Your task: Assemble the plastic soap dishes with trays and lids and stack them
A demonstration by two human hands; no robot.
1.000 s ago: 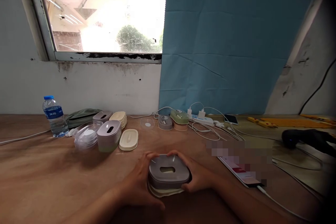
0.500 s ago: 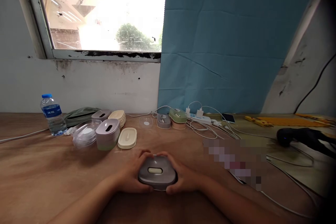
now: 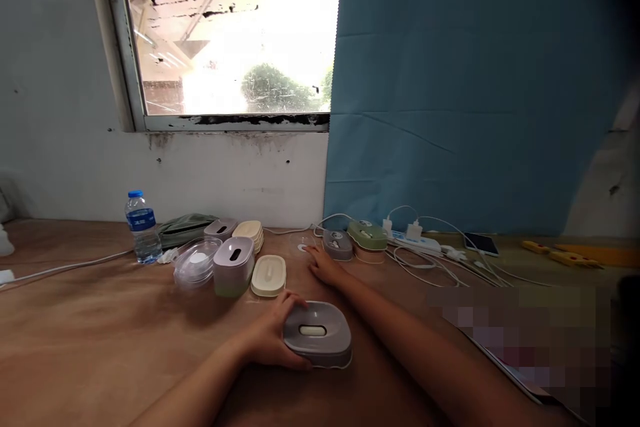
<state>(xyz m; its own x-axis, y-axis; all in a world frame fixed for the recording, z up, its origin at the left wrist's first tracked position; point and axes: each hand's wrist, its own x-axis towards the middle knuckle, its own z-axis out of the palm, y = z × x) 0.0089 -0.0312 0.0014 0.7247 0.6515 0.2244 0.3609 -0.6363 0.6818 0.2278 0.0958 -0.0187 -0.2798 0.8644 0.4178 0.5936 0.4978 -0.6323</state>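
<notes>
My left hand (image 3: pixel 273 333) is closed around the left side of a grey oval plastic box (image 3: pixel 320 328), thumb in front and fingers over the back edge. The box has a pale insert in the slot of its lid and rests close before me. Stretched forward, my right hand (image 3: pixel 326 267) has its fingers extended at the near edge of a flat clear plastic lid (image 3: pixel 301 243) with a white round spot. Whether the fingertips touch it, I cannot tell. Right beside that hand is a small grey box (image 3: pixel 339 245) with a round label.
Left of centre are a cream lid (image 3: pixel 269 275), a lilac box (image 3: pixel 234 265), stacked cream lids (image 3: pixel 249 233), clear plastic lids (image 3: pixel 196 261) and a water bottle (image 3: pixel 143 227). A green box (image 3: pixel 367 233), power strip (image 3: pixel 417 241), cables and phone (image 3: pixel 481 243) line the back right.
My right hand has let go of the grey box and reached forward to the clear lid. My left hand still holds the box. The view has shifted left and slightly up.
</notes>
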